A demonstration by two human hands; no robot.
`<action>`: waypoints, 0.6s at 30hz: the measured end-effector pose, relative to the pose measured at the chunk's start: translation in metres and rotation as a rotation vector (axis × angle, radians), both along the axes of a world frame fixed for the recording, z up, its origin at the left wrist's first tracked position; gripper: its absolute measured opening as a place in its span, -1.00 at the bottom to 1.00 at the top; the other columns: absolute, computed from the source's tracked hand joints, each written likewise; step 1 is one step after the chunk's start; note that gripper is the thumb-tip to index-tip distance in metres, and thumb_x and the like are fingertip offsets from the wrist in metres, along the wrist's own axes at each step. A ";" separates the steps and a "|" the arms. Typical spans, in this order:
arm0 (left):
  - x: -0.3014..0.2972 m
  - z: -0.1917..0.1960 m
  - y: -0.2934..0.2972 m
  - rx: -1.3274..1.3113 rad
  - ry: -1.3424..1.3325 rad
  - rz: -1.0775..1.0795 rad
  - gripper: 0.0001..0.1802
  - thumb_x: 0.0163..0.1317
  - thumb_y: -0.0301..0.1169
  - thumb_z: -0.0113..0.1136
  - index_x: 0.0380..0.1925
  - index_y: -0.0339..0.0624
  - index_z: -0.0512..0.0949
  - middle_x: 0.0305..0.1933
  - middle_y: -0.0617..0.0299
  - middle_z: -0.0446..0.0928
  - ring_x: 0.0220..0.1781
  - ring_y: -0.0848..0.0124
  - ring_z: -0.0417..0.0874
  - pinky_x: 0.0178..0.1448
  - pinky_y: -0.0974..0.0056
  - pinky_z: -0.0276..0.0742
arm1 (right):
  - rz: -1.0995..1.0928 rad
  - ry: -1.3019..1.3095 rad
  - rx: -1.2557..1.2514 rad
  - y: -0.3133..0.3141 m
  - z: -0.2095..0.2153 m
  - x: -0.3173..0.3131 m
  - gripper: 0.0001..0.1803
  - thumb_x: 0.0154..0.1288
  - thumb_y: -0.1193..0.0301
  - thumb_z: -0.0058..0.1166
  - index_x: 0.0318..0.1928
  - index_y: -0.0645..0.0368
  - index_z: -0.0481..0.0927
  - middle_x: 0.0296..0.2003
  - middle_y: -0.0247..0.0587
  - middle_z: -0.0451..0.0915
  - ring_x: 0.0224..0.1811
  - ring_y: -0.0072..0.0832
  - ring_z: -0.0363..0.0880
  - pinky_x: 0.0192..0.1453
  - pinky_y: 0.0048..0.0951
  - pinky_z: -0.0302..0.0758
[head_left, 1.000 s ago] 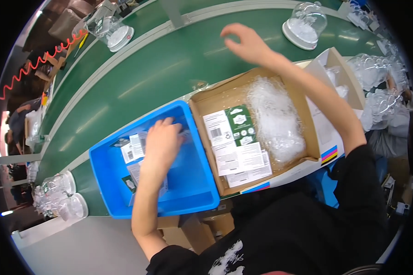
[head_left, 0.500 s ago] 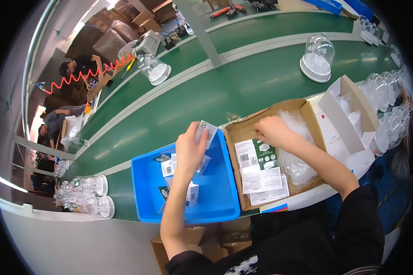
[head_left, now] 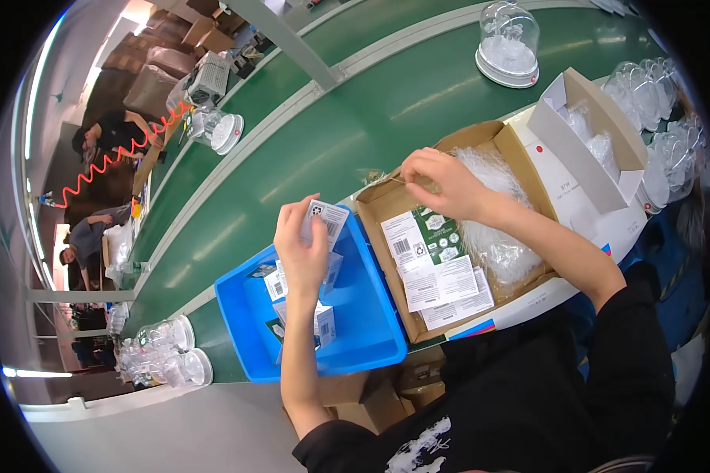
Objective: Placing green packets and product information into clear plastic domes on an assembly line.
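My left hand [head_left: 301,240] is closed on a folded printed card [head_left: 323,221], white with a barcode, above the blue bin [head_left: 371,335]. Several more folded cards [head_left: 324,324] stand inside that bin. My right hand [head_left: 442,183] is over the far-left part of a shallow cardboard tray [head_left: 418,329], fingers pinched together. What they hold, if anything, is too small to make out. Near its fingertips, a small tangle of thin strands [head_left: 373,176] lies by the tray's far rim. White and green printed cards [head_left: 431,244] and a bundle of clear plastic strands [head_left: 493,225] lie in the tray.
A clear dome on a white base [head_left: 508,49] stands on the green conveyor belt [head_left: 355,118]; another dome [head_left: 217,130] stands farther left. More domes [head_left: 170,355] cluster at the left. A white open box [head_left: 588,142] sits right of the tray. Two people are at the far left.
My right hand has moved left toward the tray's far-left rim. My left hand still holds the folded card above the blue bin. The whole view has shifted and tilted.
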State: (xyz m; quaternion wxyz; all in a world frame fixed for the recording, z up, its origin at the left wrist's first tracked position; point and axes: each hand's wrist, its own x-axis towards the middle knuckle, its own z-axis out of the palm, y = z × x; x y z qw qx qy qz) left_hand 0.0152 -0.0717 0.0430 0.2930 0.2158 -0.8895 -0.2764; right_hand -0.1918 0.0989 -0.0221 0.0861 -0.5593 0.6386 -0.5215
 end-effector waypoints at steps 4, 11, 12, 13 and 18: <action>-0.005 0.003 0.015 0.027 0.088 -0.053 -0.75 0.15 -0.56 0.23 -0.13 -0.30 0.59 -0.23 0.09 0.58 -0.22 0.30 0.63 -0.12 0.32 0.51 | -0.087 0.126 -0.211 0.001 0.006 0.008 -0.93 0.14 0.55 0.12 -0.39 0.21 0.49 -0.12 -0.15 0.53 -0.01 -0.23 0.49 0.06 -0.31 0.42; -0.014 -0.008 0.025 0.007 0.025 -0.217 -0.82 0.04 -0.62 0.30 -0.31 -0.30 0.58 -0.24 0.09 0.60 -0.18 0.23 0.62 -0.06 0.28 0.53 | -0.104 -0.074 -0.246 0.002 0.009 0.003 -0.93 0.19 0.53 0.14 -0.33 0.23 0.52 -0.18 -0.21 0.56 -0.13 -0.42 0.54 -0.02 -0.43 0.45; -0.016 -0.009 0.026 0.003 0.028 -0.224 -0.82 0.04 -0.62 0.30 -0.31 -0.30 0.58 -0.24 0.09 0.60 -0.18 0.23 0.62 -0.06 0.28 0.53 | -0.042 -0.292 -0.188 0.001 0.007 0.004 -0.93 0.23 0.52 0.13 -0.31 0.24 0.53 -0.27 -0.28 0.56 -0.24 -0.53 0.53 -0.14 -0.51 0.45; -0.019 -0.009 0.028 -0.014 0.030 -0.250 -0.84 0.07 -0.63 0.26 -0.31 -0.31 0.57 -0.25 0.12 0.59 -0.19 0.30 0.61 -0.07 0.31 0.52 | 0.022 -0.508 -0.128 0.001 0.005 0.004 -0.93 0.27 0.51 0.12 -0.28 0.25 0.53 -0.37 -0.34 0.57 -0.34 -0.65 0.52 -0.26 -0.59 0.45; -0.027 -0.010 0.033 0.107 0.016 -0.304 -0.85 0.07 -0.70 0.14 -0.34 -0.30 0.55 -0.17 0.13 0.54 -0.06 0.34 0.56 0.07 0.34 0.46 | 0.030 -0.451 -0.062 0.001 0.006 0.012 -0.88 0.32 0.44 0.09 -0.29 0.25 0.53 -0.54 -0.36 0.54 -0.49 -0.67 0.48 -0.40 -0.58 0.42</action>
